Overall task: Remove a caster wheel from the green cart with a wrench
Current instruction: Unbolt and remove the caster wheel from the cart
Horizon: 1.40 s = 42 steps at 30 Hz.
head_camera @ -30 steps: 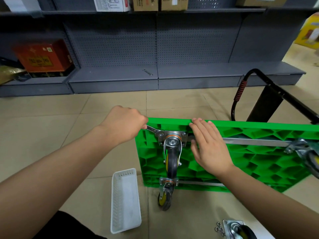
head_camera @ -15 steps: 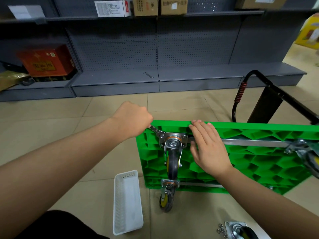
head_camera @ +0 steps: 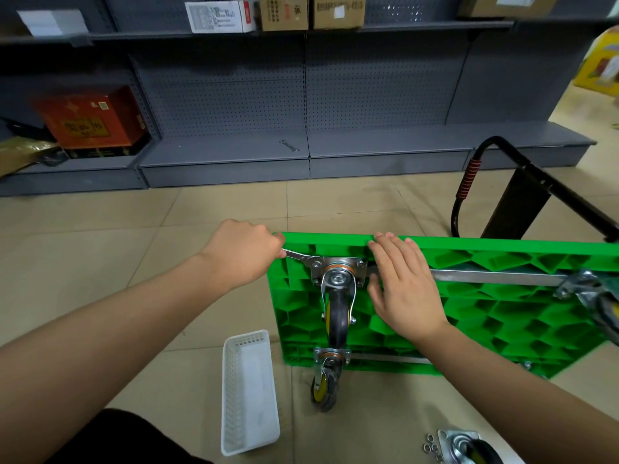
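Note:
The green cart lies upside down on the floor, its ribbed underside up. A caster wheel stands on a metal plate at its far left corner. My left hand grips a silver wrench whose head sits at the plate's left bolt. My right hand rests flat on the cart just right of the caster, fingers straight and reaching the far edge. A second caster is at the near left corner, and a third is at the right.
A white plastic basket lies on the floor left of the cart. A loose caster with washers sits at the bottom right. The black cart handle is folded behind. A spare wrench lies on the grey shelf base.
My left hand has swung the wrench handle away from me, toward the cart's far edge. My right hand has stayed flat on the cart. The view has tilted up slightly.

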Each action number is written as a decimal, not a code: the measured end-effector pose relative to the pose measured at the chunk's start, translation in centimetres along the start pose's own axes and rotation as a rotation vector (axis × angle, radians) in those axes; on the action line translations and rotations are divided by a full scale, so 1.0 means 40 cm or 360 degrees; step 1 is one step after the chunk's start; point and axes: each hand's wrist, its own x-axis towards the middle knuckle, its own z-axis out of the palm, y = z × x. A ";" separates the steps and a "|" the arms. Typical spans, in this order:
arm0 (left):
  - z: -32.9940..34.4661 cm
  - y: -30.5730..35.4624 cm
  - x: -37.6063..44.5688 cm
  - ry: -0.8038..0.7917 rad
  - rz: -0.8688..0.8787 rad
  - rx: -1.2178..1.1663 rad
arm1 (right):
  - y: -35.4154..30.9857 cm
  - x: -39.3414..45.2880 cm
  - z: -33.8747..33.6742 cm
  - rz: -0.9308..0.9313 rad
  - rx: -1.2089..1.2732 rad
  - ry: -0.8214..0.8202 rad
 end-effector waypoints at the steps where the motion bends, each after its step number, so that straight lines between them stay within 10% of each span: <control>1: 0.001 -0.002 -0.002 0.0011 -0.0001 -0.0016 | -0.001 0.000 0.001 0.0002 0.0001 0.0003; 16: 0.064 -0.007 -0.024 -0.0008 -0.0111 -0.0345 | -0.004 0.000 0.001 0.0023 0.0022 0.0018; 33: 0.224 0.177 -0.053 -0.0351 -0.0507 -0.2154 | -0.016 0.001 0.012 0.0081 0.0031 0.0073; 42: 0.239 0.240 -0.015 -0.0319 -0.0599 -0.2445 | -0.023 0.001 0.018 0.0126 0.0021 0.0087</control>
